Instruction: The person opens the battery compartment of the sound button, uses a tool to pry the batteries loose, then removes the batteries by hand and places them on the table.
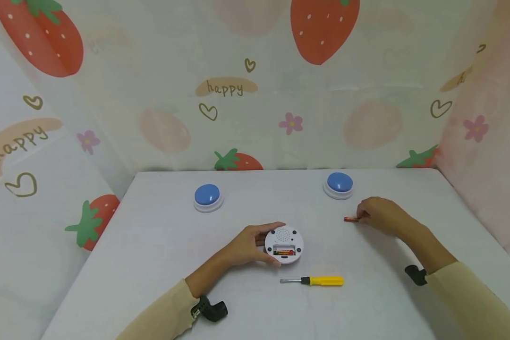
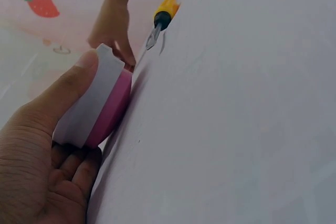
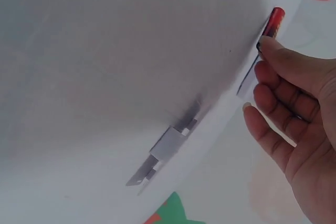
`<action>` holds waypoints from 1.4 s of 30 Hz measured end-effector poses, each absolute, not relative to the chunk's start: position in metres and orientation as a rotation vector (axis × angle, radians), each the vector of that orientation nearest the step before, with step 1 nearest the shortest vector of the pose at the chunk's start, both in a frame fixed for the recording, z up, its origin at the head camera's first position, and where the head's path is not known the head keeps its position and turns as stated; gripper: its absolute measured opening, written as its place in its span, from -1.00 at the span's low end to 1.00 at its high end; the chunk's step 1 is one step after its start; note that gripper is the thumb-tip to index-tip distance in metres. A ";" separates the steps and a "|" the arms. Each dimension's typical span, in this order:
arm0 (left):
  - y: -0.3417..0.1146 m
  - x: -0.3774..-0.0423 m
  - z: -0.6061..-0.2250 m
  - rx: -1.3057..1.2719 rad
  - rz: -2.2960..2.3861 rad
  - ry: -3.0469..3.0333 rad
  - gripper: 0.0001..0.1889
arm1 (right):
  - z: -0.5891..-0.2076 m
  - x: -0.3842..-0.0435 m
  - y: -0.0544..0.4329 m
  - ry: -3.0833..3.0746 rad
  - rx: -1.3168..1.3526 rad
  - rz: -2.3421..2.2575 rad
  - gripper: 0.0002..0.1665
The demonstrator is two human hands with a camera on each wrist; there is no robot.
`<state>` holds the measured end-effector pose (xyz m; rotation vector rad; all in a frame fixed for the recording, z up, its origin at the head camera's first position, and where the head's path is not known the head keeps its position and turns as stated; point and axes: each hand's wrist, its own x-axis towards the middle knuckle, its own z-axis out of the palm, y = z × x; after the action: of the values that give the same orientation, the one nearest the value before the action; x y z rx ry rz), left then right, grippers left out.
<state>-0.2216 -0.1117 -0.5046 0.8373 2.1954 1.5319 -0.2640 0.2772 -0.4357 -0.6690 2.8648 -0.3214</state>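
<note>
My left hand [image 1: 249, 244] grips a round push button [image 1: 284, 233] by its left side, thumb on the near edge and fingers round the far edge. Its white underside faces up, with the battery compartment uncovered and a red battery [image 1: 284, 252] lying inside. In the left wrist view the button's pink top [image 2: 111, 109] is turned down toward the table. Further right, my right hand [image 1: 382, 216] pinches another red battery [image 1: 350, 219] by one end, close to the tabletop. Under that hand, the right wrist view shows a small white cover-like piece [image 3: 169, 142] with tabs.
A yellow-handled screwdriver [image 1: 326, 281] lies in front of the held button. Two blue push buttons on white bases stand toward the back, one at the left [image 1: 207, 194] and one at the right [image 1: 339, 183]. A strawberry-print curtain [image 1: 314, 94] hangs behind the white table [image 1: 161, 264].
</note>
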 end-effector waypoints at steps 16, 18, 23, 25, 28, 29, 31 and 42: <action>-0.112 -0.221 -0.504 0.839 1.512 2.205 0.01 | -0.437 -0.258 0.273 2.941 -0.656 -0.200 -0.79; -0.112 -0.221 -0.504 0.835 1.515 2.204 0.01 | -0.433 -0.251 0.270 2.997 -0.693 -0.192 -0.75; -0.112 -0.221 -0.504 0.852 1.529 2.203 0.02 | -0.424 -0.237 0.255 3.083 -0.764 -0.213 -0.75; -0.112 -0.221 -0.504 0.855 1.523 2.206 0.02 | -0.423 -0.231 0.248 3.095 -0.768 -0.214 -0.76; -0.112 -0.221 -0.503 0.848 1.517 2.209 0.01 | -0.420 -0.222 0.237 3.115 -0.789 -0.216 -0.77; -0.112 -0.220 -0.503 0.846 1.518 2.208 0.01 | -0.419 -0.219 0.233 3.121 -0.803 -0.225 -0.77; -0.112 -0.220 -0.503 0.842 1.521 2.204 0.00 | -0.417 -0.212 0.226 3.135 -0.840 -0.243 -0.77; -0.112 -0.221 -0.502 0.860 1.517 2.203 0.02 | -0.415 -0.183 0.189 3.201 -0.974 -0.338 -0.80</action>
<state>-0.2213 -0.1117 -0.5022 0.8597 2.2035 1.5167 -0.1835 0.1892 -0.4149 -0.9740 3.2011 -0.3377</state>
